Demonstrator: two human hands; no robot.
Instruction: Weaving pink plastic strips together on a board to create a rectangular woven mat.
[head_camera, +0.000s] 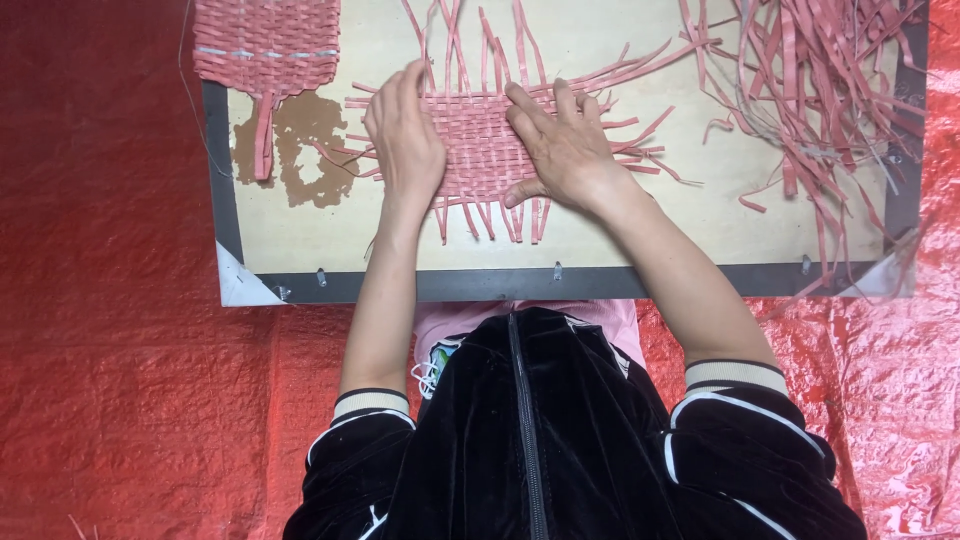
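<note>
Nearest of all, two black velvet sleeves (740, 440) with striped cuffs reach forward over a red tarp (120, 380) that covers the floor. Beyond them lies a pale board (700, 215) with a dark frame, its near edge running straight across just past the forearms.

On the board, a little left of its middle, sits a half-woven mat (480, 140) of flat pink strips, tightly crossed in the centre, with loose ends fringing out on every side: short ones toward the near edge, long ones fanning to the far edge and to the right.

The left hand (405, 135) lies on the mat's left side, its fingers (410, 85) close together and curled over the weave; whether they pinch a strip cannot be told. The right hand (565, 145) presses flat on the mat's right half, fingers (530, 105) slightly spread and pointing to the far left, thumb tucked toward the near fringe.

Bare board stays open between the mat and the near edge, and to the mat's right. At the far left corner rests a finished woven piece (265, 45), beside a brown patch (305, 140) of worn surface. A tangled heap of loose strips (830, 80) fills the far right corner, spilling over the right edge.
</note>
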